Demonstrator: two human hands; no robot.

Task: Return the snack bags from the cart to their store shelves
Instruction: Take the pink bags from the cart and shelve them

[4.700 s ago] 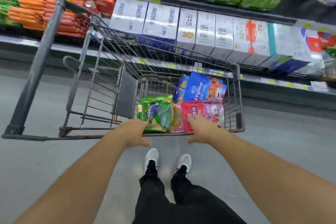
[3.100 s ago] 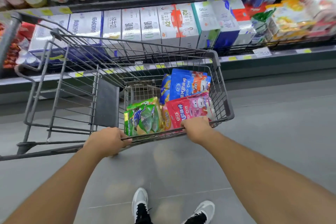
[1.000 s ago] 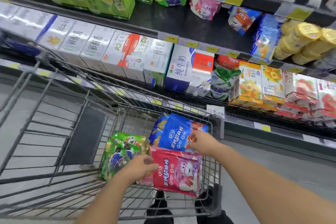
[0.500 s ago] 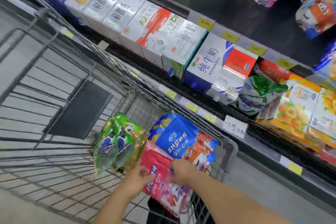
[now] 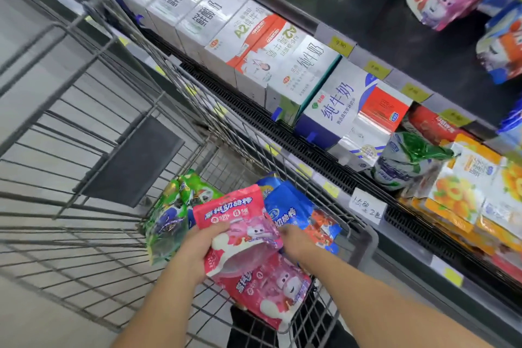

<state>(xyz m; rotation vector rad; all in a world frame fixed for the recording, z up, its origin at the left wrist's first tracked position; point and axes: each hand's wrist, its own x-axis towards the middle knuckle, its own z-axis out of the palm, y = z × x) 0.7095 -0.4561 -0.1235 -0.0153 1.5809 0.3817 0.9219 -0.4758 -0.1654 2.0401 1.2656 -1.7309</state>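
From the head view, your left hand is clamped on a pink snack bag, lifted above the cart's child-seat basket. Your right hand reaches in just beside it, against the blue snack bag; you cannot tell whether its fingers are closed. A second pink bag lies under the lifted one, a green bag to its left. Milk cartons fill the shelf beyond the cart

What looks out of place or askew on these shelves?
A green-and-white pouch lies slumped among the milk cartons and the fruit packs, unlike the squared-up boxes. Nothing looks spilled or damaged.
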